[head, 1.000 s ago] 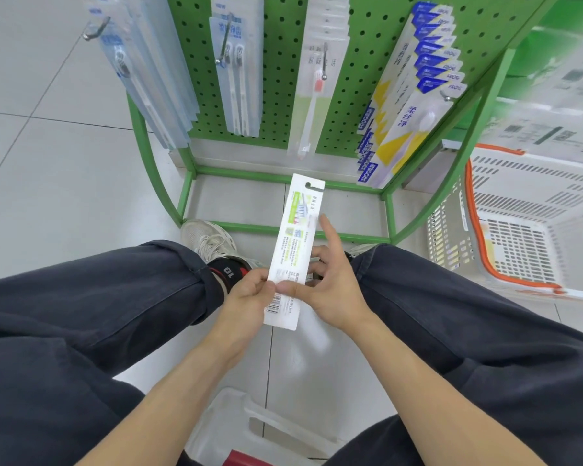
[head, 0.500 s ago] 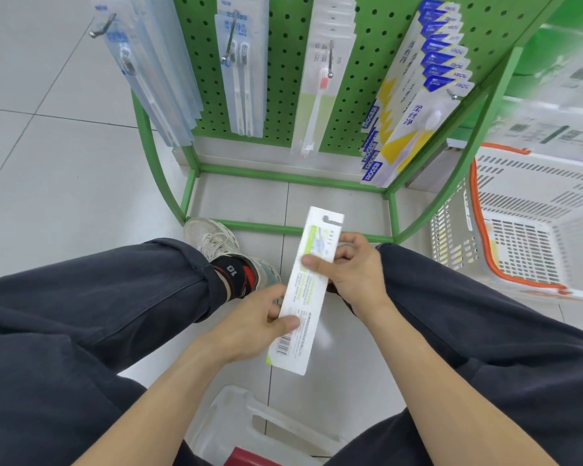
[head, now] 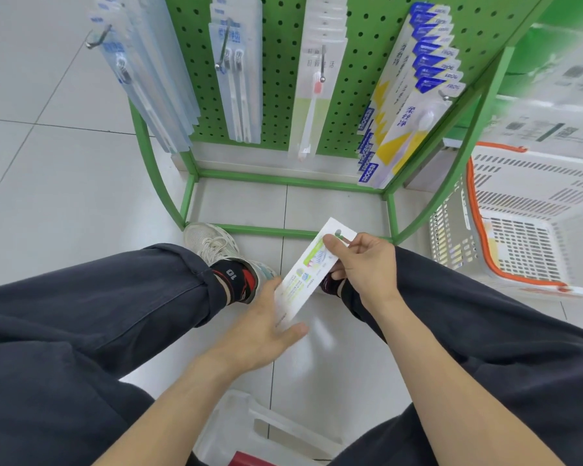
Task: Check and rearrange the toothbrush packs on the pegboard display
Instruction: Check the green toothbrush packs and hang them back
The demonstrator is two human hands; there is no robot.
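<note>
**Pack in hand, low in front of the pegboard**

Your right hand (head: 367, 267) pinches the upper end of the toothbrush pack (head: 312, 272), thumb across its printed face and fingers curled behind, just under the hang hole. The pack slants from upper right down to lower left, printed side up, held over the floor between your knees. Your left hand (head: 266, 326) sits at its lower end with fingers straight and relaxed; the pack's bottom edge lies against the fingers, and I cannot tell whether the thumb is clamping it.

Up ahead stands the green pegboard (head: 364, 45) with four hooks loaded: a fanned bunch of clear packs (head: 142, 79) on the far left, a two-brush pack (head: 236, 82) next to it, a pink-headed brush pack (head: 317, 82) in the middle, and a stack of blue-and-yellow packs (head: 414, 105) on the right. A white basket with an orange rim (head: 519, 243) stands on the floor to your right, beside the green frame (head: 290, 181). A pale sneaker (head: 212, 242) rests against the frame's lower bar.
</note>
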